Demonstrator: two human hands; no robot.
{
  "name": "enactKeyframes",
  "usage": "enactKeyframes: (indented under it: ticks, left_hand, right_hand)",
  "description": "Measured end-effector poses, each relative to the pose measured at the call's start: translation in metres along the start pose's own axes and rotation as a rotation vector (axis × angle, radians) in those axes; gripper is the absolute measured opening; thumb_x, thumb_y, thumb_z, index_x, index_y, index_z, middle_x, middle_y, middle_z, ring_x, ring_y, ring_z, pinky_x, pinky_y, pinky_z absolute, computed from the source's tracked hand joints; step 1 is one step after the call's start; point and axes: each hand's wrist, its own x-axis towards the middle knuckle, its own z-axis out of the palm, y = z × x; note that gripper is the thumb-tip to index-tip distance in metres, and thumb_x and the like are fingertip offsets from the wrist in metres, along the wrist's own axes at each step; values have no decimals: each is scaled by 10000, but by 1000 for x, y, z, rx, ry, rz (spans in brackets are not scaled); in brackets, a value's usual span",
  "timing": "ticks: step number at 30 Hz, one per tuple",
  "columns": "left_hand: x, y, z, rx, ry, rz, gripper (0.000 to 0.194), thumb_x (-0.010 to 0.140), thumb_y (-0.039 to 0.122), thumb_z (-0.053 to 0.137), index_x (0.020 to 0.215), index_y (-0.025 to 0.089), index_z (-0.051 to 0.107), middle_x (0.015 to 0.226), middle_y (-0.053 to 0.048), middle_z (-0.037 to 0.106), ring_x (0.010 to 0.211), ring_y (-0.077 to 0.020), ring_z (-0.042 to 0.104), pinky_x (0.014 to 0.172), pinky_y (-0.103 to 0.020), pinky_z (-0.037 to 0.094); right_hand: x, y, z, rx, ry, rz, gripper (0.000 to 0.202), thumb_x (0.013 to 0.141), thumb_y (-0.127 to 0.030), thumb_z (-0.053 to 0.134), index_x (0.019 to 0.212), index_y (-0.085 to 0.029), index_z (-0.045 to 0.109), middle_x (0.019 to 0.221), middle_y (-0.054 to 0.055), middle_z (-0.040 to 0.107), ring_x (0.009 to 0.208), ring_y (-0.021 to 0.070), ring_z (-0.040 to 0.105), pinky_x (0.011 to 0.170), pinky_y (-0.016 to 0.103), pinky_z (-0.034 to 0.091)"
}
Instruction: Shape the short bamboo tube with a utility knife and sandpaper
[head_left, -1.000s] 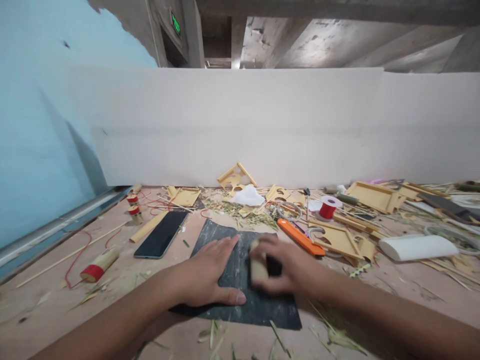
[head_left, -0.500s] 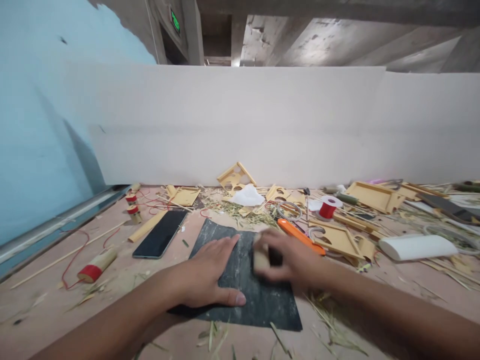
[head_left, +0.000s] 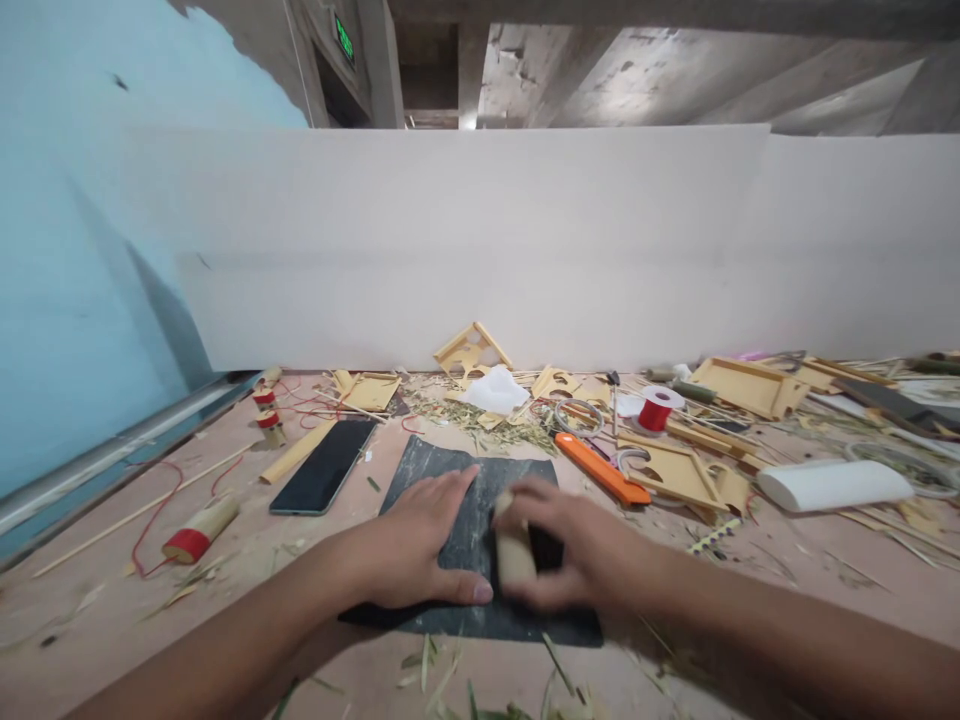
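Observation:
A dark, dusty sheet (head_left: 480, 615) lies flat on the pinkish table. My left hand (head_left: 416, 545) is spread on its left part, fingers flat and thumb stretched to the right, holding nothing. Over the sheet's right part, my right hand (head_left: 555, 545) is wrapped round a short, pale wooden cylinder (head_left: 514, 545), which rests against the dark surface. Motion slightly blurs the fingers and the cylinder.
Left of the sheet are a black phone (head_left: 322, 467) and a red-banded bamboo tube (head_left: 201, 528). To the right lie an orange cutter (head_left: 600, 468), a red thread spool (head_left: 657, 410), wooden frames (head_left: 675, 473) and a white roll (head_left: 836, 486). Shavings litter the table.
My right hand has moved the cylinder slightly toward me and to the left along the sheet. My left hand stays spread in the same place.

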Motion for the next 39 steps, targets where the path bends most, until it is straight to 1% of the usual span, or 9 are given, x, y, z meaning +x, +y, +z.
enactKeyframes:
  ticks: [3, 6, 10, 14, 16, 22, 29, 35, 39]
  left_hand:
    - [-1, 3, -3, 24, -20, -27, 1227, 797, 663, 754, 1676, 111, 99, 1720, -236, 165, 1583, -412, 166, 1261, -563, 239]
    - [-1, 5, -5, 32, -41, -48, 1254, 798, 665, 754, 1677, 96, 63, 1729, -225, 125, 1589, -401, 149, 1267, -551, 226]
    - [-2, 5, -4, 14, -18, -21, 1253, 789, 648, 770, 1678, 118, 65, 1735, -197, 134, 1586, -397, 168, 1272, -541, 219]
    - [-1, 1, -2, 5, -9, -20, 1245, 786, 655, 768, 1681, 150, 65, 1737, -194, 133, 1583, -415, 168, 1261, -567, 235]
    - [-1, 0, -1, 4, -6, -21, 1252, 783, 667, 767, 1682, 146, 70, 1735, -199, 134, 1581, -426, 160, 1259, -577, 233]
    - [-2, 3, -3, 21, -27, -42, 1266, 797, 671, 754, 1682, 107, 46, 1741, -181, 104, 1591, -403, 135, 1275, -541, 210]
    - [-2, 0, 0, -3, -23, -30, 1269, 803, 690, 741, 1682, 105, 36, 1739, -193, 87, 1590, -413, 122, 1275, -560, 199]
    - [-2, 0, 0, -16, 9, -12, 1243, 785, 659, 768, 1681, 131, 88, 1731, -209, 134, 1581, -431, 151, 1262, -585, 225]
    - [-1, 2, -1, 1, -4, -30, 1251, 783, 666, 765, 1682, 129, 79, 1733, -205, 128, 1583, -425, 149, 1262, -579, 224]
  right_hand:
    - [5, 14, -14, -140, 142, 158, 243, 863, -351, 745, 1056, -224, 672, 1078, 79, 649, 924, 246, 659, 860, 390, 534]
    - [7, 22, -27, -152, 206, 105, 305, 892, -362, 727, 1159, -232, 655, 1190, 108, 647, 1056, 282, 642, 957, 445, 509]
    - [7, 18, -29, 264, 301, 134, 431, 941, -520, 679, 1280, -264, 612, 1260, 92, 660, 1182, 289, 610, 1038, 463, 476]
    - [11, 19, -27, 1121, 117, 322, 591, 969, -713, 503, 1193, -189, 661, 1021, 107, 713, 942, 237, 671, 819, 351, 561]
    - [12, 21, -27, 1386, 15, 328, 654, 968, -734, 480, 1132, -135, 686, 951, 119, 714, 879, 217, 679, 781, 309, 561]
    - [10, 19, -31, 1530, -72, 270, 769, 999, -745, 387, 1134, -58, 705, 1000, 181, 738, 897, 235, 720, 836, 324, 571]
    - [7, 15, -30, 1300, 1, 213, 578, 946, -701, 577, 1192, -187, 676, 1069, 111, 737, 1025, 256, 691, 992, 438, 532]
    - [1, 14, -29, 298, 188, 93, 457, 861, -486, 788, 1188, -239, 585, 1190, 91, 645, 1106, 278, 622, 1017, 478, 492]
    - [-3, 10, -24, -32, 41, 21, 484, 865, -481, 779, 1248, -249, 595, 1403, 125, 551, 1237, 311, 573, 1070, 500, 478]
